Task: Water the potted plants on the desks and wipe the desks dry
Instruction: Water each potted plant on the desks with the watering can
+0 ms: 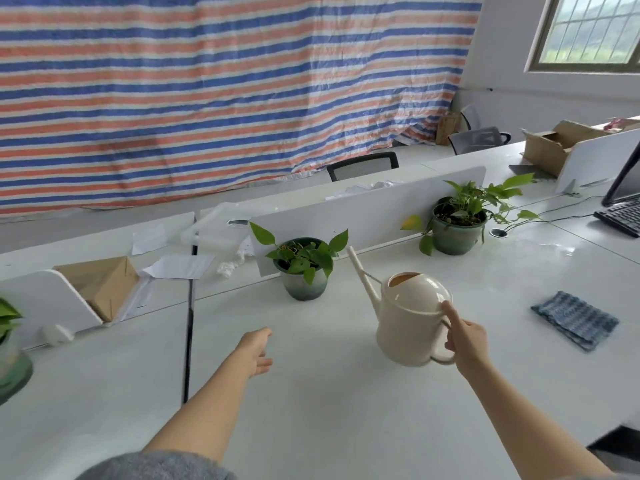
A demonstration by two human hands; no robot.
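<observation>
Presently, at inspection, my right hand (465, 341) gripped the handle of the cream watering can (408, 323), fingers curled through the loop and thumb laid up against the dome, a hold judged to steady the can's weight and govern its tilt. Its spout pointed up and away toward the nearer potted plant (304, 268), the tip just beside an outer leaf but not over the soil; no water was seen running. My left hand (256, 351) held nothing, fingers loosely extended above the white desk (329, 410), positioned clear of the pouring line (probably for balance). A second potted plant (457, 223) stood farther right against the divider panel (363, 209), and a third plant (10, 344) showed partly at the left edge. The blue cloth (575, 320) lay flat on the desk to my right, well apart from the pots, apparently set within reach for the wiping stage. Assessment: watering of the nearer pot not yet begun
</observation>
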